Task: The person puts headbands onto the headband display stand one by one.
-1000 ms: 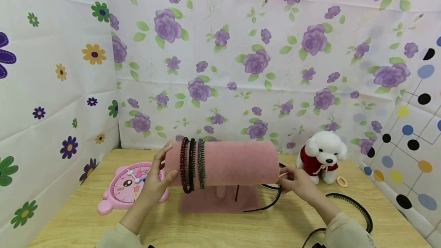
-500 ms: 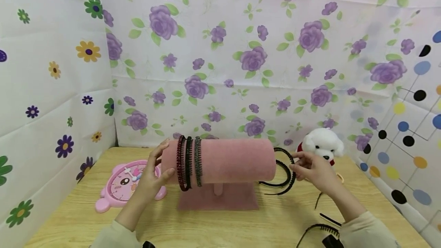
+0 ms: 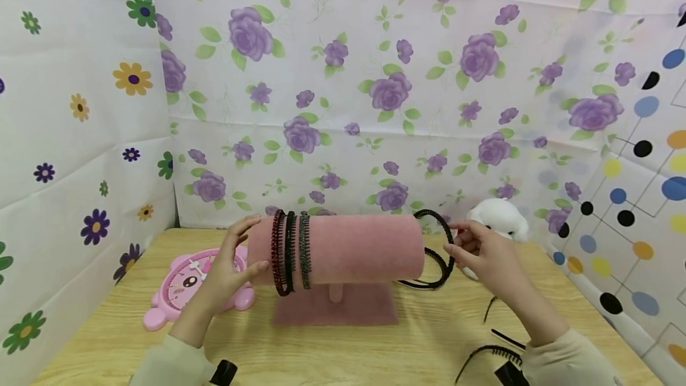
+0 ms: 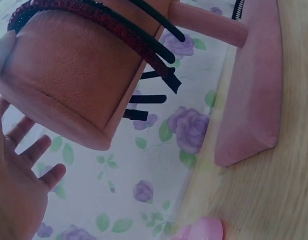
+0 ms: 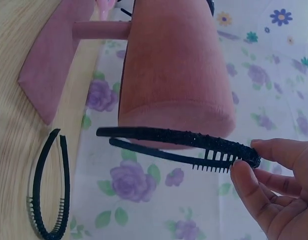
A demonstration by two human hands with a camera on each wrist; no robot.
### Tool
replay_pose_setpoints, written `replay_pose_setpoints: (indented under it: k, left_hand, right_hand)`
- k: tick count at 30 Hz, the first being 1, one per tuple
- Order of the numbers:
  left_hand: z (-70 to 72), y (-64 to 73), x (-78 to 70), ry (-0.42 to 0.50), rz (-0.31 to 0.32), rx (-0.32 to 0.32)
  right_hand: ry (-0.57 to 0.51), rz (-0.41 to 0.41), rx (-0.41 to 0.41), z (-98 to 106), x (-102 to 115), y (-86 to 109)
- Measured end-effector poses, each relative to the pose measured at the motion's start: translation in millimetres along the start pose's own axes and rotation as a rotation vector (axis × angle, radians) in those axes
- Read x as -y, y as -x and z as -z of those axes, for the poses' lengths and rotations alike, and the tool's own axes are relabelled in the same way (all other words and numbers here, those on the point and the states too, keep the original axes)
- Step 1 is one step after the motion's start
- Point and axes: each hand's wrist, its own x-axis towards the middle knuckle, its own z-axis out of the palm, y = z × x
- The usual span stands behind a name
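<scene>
So on my feed the right hand (image 3: 485, 252) is pinching a black toothed headband (image 5: 184, 136) at its crown, thumb against fingertips, with both band tips pointing away from the pinch. The pink display roll (image 3: 364, 249) has its near end just beyond the band, left of that grip. Whether band and roll touch, I honestly can't tell. The left hand (image 3: 230, 267) holds the roll's far end, thumb in front and fingers round the back, kinda spread. Right beside that hold, a dark red beaded headband (image 3: 276, 249), a black headband (image 3: 290, 249) and a glittery grey headband (image 3: 305, 249) already sit around the roll. Another toothed headband (image 5: 36, 192) lies on the table, below the right-hand pinch.

My guess is the step in hand is lining the band up with the roll. I'd pinch right at the middle of the crown so it doesn't twist, get the tips clear of the end, and let the legs flex apart evenly. Those teeth would probably snag the fuzzy cover if dragged, so I'd go over square, parallel to the other three. I'd also want the left hand bracing firmly, since a push on this side could probably rock the stand.
</scene>
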Motion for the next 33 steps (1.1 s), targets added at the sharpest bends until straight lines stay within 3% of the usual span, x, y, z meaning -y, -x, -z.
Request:
replay_pose_setpoints:
  k: [10,16,26,33]
  left_hand:
    - [6.4,-5.4,-0.3,0.053,-0.031,0.039]
    - [3.1,-4.9,0.7,0.134,0.016,0.058]
    - [1.4,-3.8,2.9,0.129,0.006,0.038]
    - [1.0,-3.2,4.1,0.106,0.022,0.035]
  right_hand:
    - [0.055,0.052,0.0,-12,22,-10.0]
    - [0.101,0.075,0.026,-20,27,-16.0]
    - [0.173,0.099,-0.012,-30,39,-17.6]
    - [0.175,0.067,0.017,-31,48,-18.3]
